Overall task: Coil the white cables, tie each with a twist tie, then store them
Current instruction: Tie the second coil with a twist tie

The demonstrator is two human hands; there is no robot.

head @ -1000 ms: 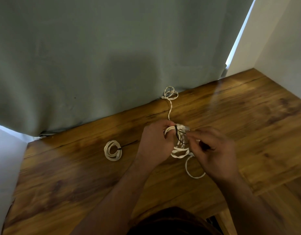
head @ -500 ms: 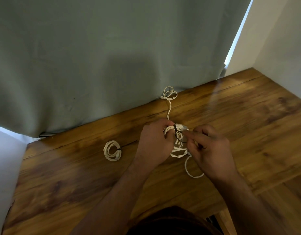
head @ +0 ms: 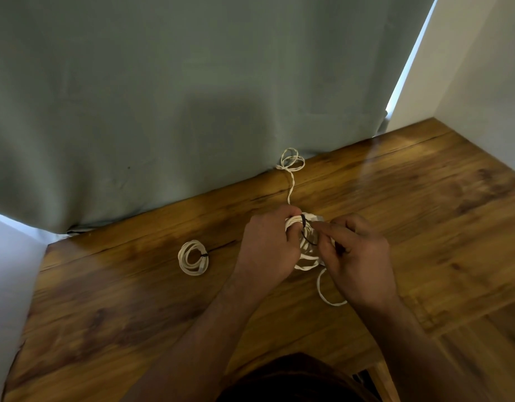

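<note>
Since a second ago my right hand [head: 357,256] has drawn in toward the coil [head: 305,245], from out beside it to right against it, with the forefinger now stretched across to the black twist tie [head: 304,227]. My left hand [head: 268,245] has stayed where it was, clamped on the coil's left side. The coil itself has not shifted on the wooden table [head: 424,213].

My left fingers are curled round the bundled white loops, thumb over the top strands, holding them together. My right fingers are bent, and thumb and forefinger pinch the tie where it comes off the coil; a dark bit of it shows between the fingers lower down.

The coil I hold is a loose bunch of flat white loops, unevenly stacked, with the black tie crossing its upper strands and curving down inside the ring. One loop [head: 326,288] hangs out on the near side of the coil, lying on the table under my right wrist. From the coil's far side a twisted strand runs away to a small tangle of loops [head: 291,162] at the foot of the grey-green curtain [head: 192,97].

Left of the coil, well apart, lies a finished coil [head: 193,257], neat and round, with a black tie on its right edge.
</note>
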